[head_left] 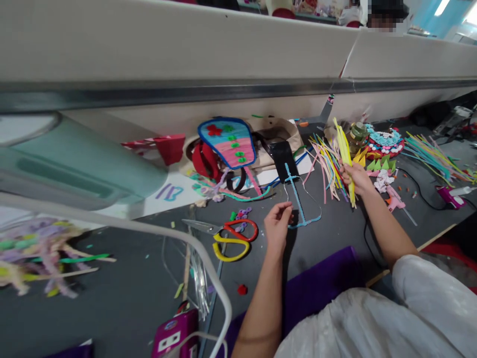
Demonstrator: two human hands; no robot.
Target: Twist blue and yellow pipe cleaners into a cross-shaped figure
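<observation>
My left hand (278, 223) pinches the left side of a wire frame (298, 199) with light blue fuzzy strips along its middle and lower edge. A bundle of yellow pipe cleaners (343, 144) is gripped in my right hand (354, 178), above the dark table. Loose multicoloured pipe cleaners (328, 166) lie just left of that hand. Behind the wire frame rests a black phone-like object (282, 160). Scissors with red and yellow handles (231, 241) lie left of my left hand, near small purple and green pieces (243, 219).
A blue and pink craft piece (233, 141) leans by a beige bag. Glue guns (395, 199), a glass jar (358, 135) and more pipe cleaners (436, 156) are at the right. A white cable (194, 243) and a green lamp-like object (85, 159) occupy the left.
</observation>
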